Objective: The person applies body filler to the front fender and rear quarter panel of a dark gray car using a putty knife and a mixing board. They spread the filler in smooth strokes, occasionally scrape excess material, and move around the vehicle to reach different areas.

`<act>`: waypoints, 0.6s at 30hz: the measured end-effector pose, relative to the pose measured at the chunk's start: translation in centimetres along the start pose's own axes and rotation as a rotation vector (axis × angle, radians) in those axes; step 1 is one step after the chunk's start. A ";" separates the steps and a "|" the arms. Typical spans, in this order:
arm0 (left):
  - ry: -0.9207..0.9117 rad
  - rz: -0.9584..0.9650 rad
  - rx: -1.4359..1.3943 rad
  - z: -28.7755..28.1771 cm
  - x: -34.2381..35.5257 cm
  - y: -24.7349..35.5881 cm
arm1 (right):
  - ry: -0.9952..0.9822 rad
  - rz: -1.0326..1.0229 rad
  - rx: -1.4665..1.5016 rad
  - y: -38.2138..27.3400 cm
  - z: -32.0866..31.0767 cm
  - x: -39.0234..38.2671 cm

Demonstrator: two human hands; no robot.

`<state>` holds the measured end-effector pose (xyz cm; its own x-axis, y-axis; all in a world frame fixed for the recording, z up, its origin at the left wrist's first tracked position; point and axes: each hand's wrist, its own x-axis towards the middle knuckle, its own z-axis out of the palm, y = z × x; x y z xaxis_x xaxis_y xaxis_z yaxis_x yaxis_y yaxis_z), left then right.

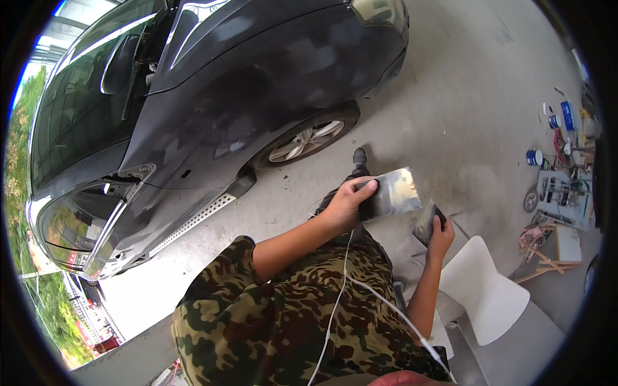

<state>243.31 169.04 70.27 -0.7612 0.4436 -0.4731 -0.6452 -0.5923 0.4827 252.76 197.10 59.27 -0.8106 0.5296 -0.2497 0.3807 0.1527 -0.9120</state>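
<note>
My left hand (346, 206) is closed on a wide, flat putty spreader (394, 195), thumb on top. Its face is grey and shiny, and cream-yellow paste is smeared along the far right edge. To its right, my right hand (440, 239) grips a smaller, dark scraper (425, 226) by its side, the blade tilted up toward the left. The two tools are close together but apart. Ahead and to the left stands a dark grey car (225, 109), its fender and door marked by dull, patchy areas. Neither hand touches it.
The car's front wheel (308, 141) is just beyond my left arm. A white chair (483, 289) stands close to my right elbow. Farther right are a blue-and-white tub (533, 157), a wooden frame (555, 262) and other clutter. A white cable (347, 273) hangs down my front.
</note>
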 end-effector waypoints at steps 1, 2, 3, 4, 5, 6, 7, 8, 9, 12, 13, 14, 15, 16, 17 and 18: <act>-0.014 -0.025 -0.013 0.4 1.7 0.3 | 0.014 0.023 -0.047 0.0 -0.6 0.9; -0.002 -0.009 0.003 0.8 3.0 0.7 | 0.027 0.026 -0.082 -0.1 -1.0 1.6; 0.002 -0.035 -0.045 1.4 4.7 1.1 | 0.042 0.019 -0.117 -0.3 -1.4 2.8; 0.004 -0.038 -0.043 1.9 6.3 1.7 | 0.036 0.069 -0.102 -0.6 -1.7 3.9; 0.013 -0.069 -0.057 2.4 8.1 2.5 | 0.041 0.110 -0.085 -1.1 -1.8 5.1; -0.002 -0.062 -0.056 3.1 9.9 3.3 | 0.049 0.161 -0.058 -1.7 -1.7 6.5; -0.003 -0.069 -0.065 3.6 11.3 4.1 | 0.034 0.160 -0.075 -2.5 -1.6 8.0; -0.002 -0.072 -0.074 4.1 12.8 4.9 | 0.019 0.162 -0.081 -3.2 -1.4 9.6; -0.025 -0.049 -0.017 4.3 14.0 5.8 | 0.002 0.161 -0.084 -4.1 -1.0 11.0; -0.054 -0.006 0.072 5.2 17.7 8.1 | -0.071 0.105 -0.267 -6.8 0.1 16.5; -0.043 -0.007 0.044 5.5 18.6 8.7 | -0.095 0.081 -0.289 -7.6 0.6 18.0; -0.058 0.012 -0.002 5.8 19.4 9.2 | -0.095 0.046 -0.215 -8.3 1.4 19.3; -0.025 0.004 0.015 6.0 20.1 9.8 | -0.121 0.048 -0.251 -8.9 2.0 20.5; -0.014 0.012 0.008 6.0 20.4 10.1 | -0.146 0.032 -0.261 -9.4 2.6 21.4; 0.017 -0.012 -0.006 6.2 21.0 10.3 | -0.181 0.013 -0.274 -9.9 2.8 22.4; 0.013 0.018 -0.044 6.4 21.4 10.4 | -0.191 0.023 -0.330 -10.2 3.4 23.3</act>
<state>219.92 176.66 69.83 -0.7714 0.4241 -0.4744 -0.6277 -0.6294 0.4581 228.50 205.06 61.65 -0.8568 0.3759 -0.3530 0.4970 0.4196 -0.7595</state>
